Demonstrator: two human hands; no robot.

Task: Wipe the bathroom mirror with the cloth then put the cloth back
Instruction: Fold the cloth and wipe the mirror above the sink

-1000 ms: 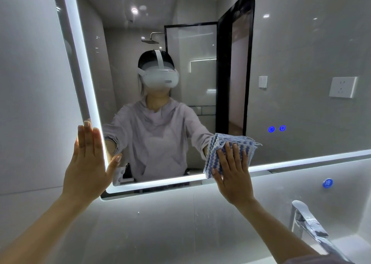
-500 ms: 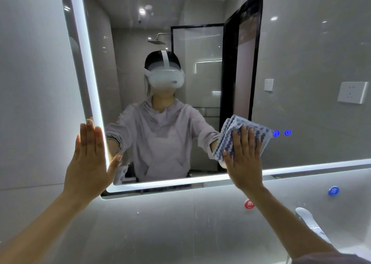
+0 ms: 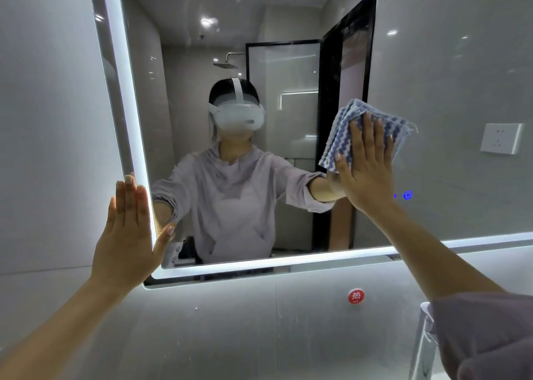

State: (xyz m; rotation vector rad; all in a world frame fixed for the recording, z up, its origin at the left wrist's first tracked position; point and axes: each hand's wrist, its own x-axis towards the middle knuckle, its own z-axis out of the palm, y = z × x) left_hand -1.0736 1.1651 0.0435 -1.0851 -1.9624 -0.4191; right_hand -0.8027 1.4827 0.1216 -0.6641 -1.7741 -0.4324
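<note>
Straight fingers (image 3: 367,131) of our right hand (image 3: 367,174) pressed the cloth (image 3: 343,128) on the mirror (image 3: 447,91); unpinched, it might slip and fall.

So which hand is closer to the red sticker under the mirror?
Right. The right hand presses the cloth on the mirror almost straight above the red sticker; the left hand lies flat at the mirror's left edge, farther off to the sticker's left.
</note>
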